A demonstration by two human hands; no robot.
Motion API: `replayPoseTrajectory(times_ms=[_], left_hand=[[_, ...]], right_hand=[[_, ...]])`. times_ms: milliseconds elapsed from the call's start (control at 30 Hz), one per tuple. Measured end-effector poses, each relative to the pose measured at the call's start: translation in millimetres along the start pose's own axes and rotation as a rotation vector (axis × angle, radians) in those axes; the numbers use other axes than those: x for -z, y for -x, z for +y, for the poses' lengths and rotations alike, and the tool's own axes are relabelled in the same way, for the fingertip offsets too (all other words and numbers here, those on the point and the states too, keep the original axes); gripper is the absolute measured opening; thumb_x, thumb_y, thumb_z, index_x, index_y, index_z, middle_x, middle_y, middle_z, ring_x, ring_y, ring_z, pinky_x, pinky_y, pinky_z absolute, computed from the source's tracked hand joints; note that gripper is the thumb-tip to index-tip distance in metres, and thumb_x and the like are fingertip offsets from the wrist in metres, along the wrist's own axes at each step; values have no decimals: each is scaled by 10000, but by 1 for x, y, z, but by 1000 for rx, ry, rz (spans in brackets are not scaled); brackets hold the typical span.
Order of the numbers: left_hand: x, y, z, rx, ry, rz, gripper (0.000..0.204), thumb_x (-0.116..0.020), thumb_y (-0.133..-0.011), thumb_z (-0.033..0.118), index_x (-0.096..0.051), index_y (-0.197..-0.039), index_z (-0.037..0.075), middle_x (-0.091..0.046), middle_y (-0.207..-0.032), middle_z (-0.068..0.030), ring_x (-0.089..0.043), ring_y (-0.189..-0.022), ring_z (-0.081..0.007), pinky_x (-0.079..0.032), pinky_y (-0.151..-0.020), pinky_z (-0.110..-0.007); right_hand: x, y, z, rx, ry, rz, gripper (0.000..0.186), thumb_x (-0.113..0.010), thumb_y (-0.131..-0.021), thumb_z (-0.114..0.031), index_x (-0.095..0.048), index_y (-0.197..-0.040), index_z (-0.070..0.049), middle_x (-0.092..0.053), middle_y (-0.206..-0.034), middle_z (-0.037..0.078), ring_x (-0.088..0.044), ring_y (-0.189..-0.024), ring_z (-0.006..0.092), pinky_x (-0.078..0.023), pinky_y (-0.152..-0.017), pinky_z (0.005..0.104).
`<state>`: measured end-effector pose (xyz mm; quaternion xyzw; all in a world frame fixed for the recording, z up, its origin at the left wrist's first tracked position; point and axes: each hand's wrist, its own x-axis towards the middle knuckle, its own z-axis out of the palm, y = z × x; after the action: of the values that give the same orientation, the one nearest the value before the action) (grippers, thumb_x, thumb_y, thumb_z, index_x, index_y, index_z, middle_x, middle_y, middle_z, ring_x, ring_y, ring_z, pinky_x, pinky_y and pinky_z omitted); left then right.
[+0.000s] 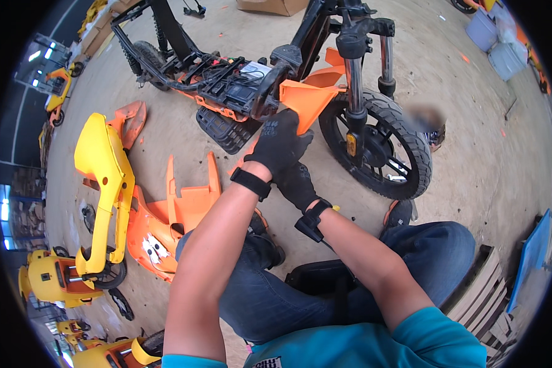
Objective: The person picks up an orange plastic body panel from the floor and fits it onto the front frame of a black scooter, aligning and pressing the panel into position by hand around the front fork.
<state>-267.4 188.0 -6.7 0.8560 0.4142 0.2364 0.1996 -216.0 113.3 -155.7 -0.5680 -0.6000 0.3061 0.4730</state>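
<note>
A partly stripped scooter frame [233, 92] stands in front of me with its black front wheel [380, 147]. An orange plastic panel [310, 101] sits beside the front fork [354, 80]. My left hand [280, 142], in a black glove, is closed at the panel's lower end, its fingers bent around that edge. Just below and behind it is my right hand [295, 186], gloved too; its fingers are hidden by the left hand. A black battery-like unit [242, 92] and loose cables show in the frame. Left of my hands, a black slatted footboard [227, 130] hangs low.
On the floor at left lie a yellow body panel [104, 153] and orange body panels [190, 205]. More yellow scooters [61, 279] stand further left. A wooden pallet [475, 282] and a blue board [530, 257] are at right. Buckets [506, 60] stand at far right.
</note>
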Motion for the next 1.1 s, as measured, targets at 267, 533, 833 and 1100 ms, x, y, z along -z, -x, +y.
replayPoseTrajectory(times_ms=[267, 533, 833, 1100], left_hand=[[-23, -26, 1, 22, 18, -7, 374, -760, -797, 278, -552, -862, -27, -573, -803, -229, -577, -800, -413, -460, -702, -469], [-24, -32, 9, 55, 42, 16, 303, -762, -749, 209, -591, -844, -22, -636, -843, -241, -627, -845, -428, -500, -736, -480], [-20, -26, 14, 49, 57, 116, 332, -778, -721, 229, -560, -727, -22, -570, -715, -224, -592, -731, -424, -459, -641, -484], [-5, -31, 25, 66, -8, 111, 355, -799, -718, 225, -550, -734, -27, -581, -688, -206, -599, -672, -384, -455, -615, -460]], right_hand=[[9, -7, 13, -12, -8, 26, 298, -632, -881, -170, -578, -1138, -30, -640, -1041, 235, -605, -980, 437, -486, -819, 496], [17, -8, 23, 61, 59, 138, 260, -635, -886, -171, -575, -1079, -8, -618, -986, 237, -591, -932, 444, -479, -788, 497], [29, -8, 3, 4, -90, 161, 251, -655, -852, -110, -568, -1060, 2, -592, -952, 225, -580, -914, 431, -470, -777, 484], [35, -13, 0, 57, -90, 136, 284, -660, -868, -141, -554, -1090, 2, -586, -980, 230, -558, -952, 440, -458, -811, 502]])
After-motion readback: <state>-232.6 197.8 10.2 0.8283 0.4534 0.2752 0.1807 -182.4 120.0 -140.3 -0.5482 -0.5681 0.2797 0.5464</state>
